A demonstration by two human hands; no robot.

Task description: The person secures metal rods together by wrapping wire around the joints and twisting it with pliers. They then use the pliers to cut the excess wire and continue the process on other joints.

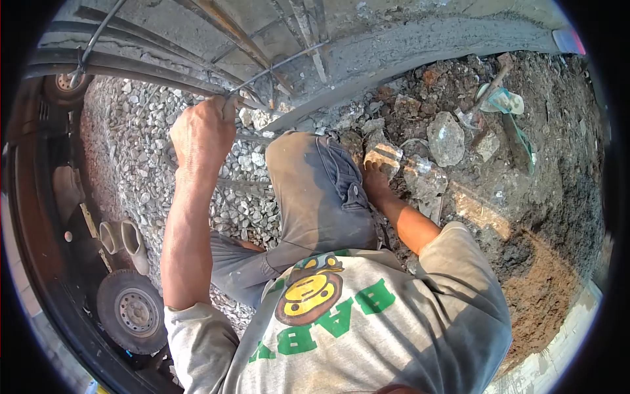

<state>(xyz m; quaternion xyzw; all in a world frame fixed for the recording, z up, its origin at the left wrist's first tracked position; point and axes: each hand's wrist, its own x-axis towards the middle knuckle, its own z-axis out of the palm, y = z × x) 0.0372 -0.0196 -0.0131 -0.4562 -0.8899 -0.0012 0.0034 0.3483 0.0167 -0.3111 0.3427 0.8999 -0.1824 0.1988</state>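
Observation:
My left hand point(202, 131) is closed in a fist around a dark steel reinforcing bar point(164, 79), at the spot where a thinner cross bar point(282, 65) meets it. Part of the grip is hidden behind the knuckles. On the other side of my bent knee, my right hand point(376, 180) reaches down into shadow. Its fingers lie apart against a broken stone point(384, 157) with a sunlit patch, not wrapped round it.
Grey gravel point(141, 157) spreads at left beside a dark vehicle with a wheel point(131, 312) and pale boots point(133, 244). Along the back runs a concrete edge point(420, 56). Dirt with rubble, a flat stone point(446, 139) and a torn plastic scrap point(504, 102) lies right.

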